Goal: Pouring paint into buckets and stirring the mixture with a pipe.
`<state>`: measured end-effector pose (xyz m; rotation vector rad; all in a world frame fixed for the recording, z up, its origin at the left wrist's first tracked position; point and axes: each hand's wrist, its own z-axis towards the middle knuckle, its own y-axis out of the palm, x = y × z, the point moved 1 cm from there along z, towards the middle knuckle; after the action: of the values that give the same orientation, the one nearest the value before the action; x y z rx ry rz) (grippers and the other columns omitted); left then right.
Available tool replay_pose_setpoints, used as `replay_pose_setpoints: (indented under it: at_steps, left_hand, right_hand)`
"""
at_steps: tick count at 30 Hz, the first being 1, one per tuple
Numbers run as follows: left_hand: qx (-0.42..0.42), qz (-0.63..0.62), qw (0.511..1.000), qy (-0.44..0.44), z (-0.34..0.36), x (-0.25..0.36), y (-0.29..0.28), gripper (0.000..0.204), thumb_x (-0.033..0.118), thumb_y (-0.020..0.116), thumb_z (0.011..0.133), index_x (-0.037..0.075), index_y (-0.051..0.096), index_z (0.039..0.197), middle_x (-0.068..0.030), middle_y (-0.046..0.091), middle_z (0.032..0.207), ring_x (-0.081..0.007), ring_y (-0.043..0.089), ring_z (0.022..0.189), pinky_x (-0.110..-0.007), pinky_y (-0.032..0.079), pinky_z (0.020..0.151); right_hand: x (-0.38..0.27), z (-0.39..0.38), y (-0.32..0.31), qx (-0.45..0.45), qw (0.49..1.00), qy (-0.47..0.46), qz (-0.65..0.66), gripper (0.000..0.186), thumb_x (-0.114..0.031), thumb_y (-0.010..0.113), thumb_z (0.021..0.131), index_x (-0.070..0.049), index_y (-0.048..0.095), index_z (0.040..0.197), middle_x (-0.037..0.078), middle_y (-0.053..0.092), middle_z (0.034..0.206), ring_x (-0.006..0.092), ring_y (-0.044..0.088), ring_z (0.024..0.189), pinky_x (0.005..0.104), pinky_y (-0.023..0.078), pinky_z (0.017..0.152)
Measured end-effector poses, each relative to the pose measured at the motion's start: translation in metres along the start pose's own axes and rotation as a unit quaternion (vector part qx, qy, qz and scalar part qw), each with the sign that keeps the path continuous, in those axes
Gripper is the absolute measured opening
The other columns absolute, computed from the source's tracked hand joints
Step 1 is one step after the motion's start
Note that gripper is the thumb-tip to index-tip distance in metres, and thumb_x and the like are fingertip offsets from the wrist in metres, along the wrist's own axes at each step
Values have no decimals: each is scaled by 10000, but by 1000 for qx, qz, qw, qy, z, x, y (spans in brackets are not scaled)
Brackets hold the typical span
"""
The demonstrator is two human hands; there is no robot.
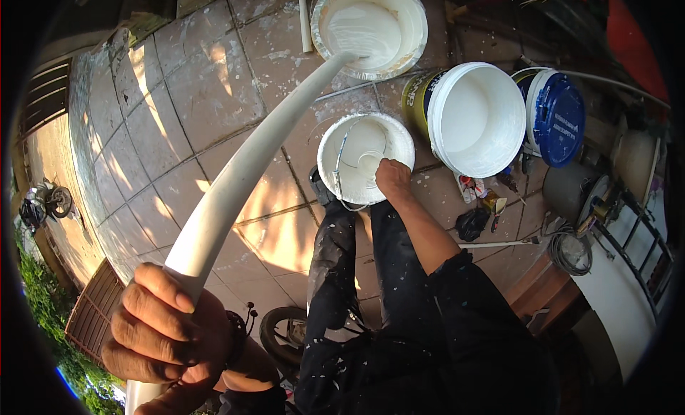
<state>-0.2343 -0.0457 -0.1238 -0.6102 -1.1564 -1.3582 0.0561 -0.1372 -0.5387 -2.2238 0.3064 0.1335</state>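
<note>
From my seat, I see the left forearm come in from seven o'clock, its wrist wearing a dark bracelet [236, 340]. The left hand [160, 336] sits at eight o'clock, big and close to my lens, back of the fingers toward me. Its four fingers are wrapped snugly across a long white pipe [246, 172]; the thumb is low, partly cut off by the lower edge.

The pipe lies inside that grip, with a short stub showing below the fist toward seven o'clock and most of its length beyond the knuckles. Its long axis runs from seven to one o'clock, looking bent through my fisheye, and the far end reaches over the near rim of a white basin [419, 40] at twelve o'clock. I cannot tell whether that end touches the liquid.

The right forearm slants up from five o'clock, dark sleeve [467, 294] above the elbow. The right hand [394, 178] is over the small white bucket [399, 133] near my centre, at its four o'clock side. Its fingers are curled narrow on the edge of a white cup [368, 164], which lies toward ten o'clock from them; the fingertips are hidden. A large open bucket [477, 119] leans at two o'clock.
</note>
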Motion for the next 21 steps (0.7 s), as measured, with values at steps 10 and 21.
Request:
replay_pose_setpoints:
  at_steps: [10,21]
  left_hand:
    - [-8,34,999,-20,-6,-17,1,503,595,466,979,169,397,719,35,393,587,-122,381,531,-352,401,676]
    - [77,48,996,-9,-8,-23,10,301,232,736,922,160,538,706,32,633,616,-120,612,532,-322,555,626]
  right_hand:
    - [-22,8,-271,109,990,-54,-67,240,-211,551,978,-29,686,898,210,708,794,379,711,792,504,552,740]
    - [-20,236,-235,236,896,-292,-238,127,-66,563,872,-20,669,925,178,717,826,321,729,708,424,589,637]
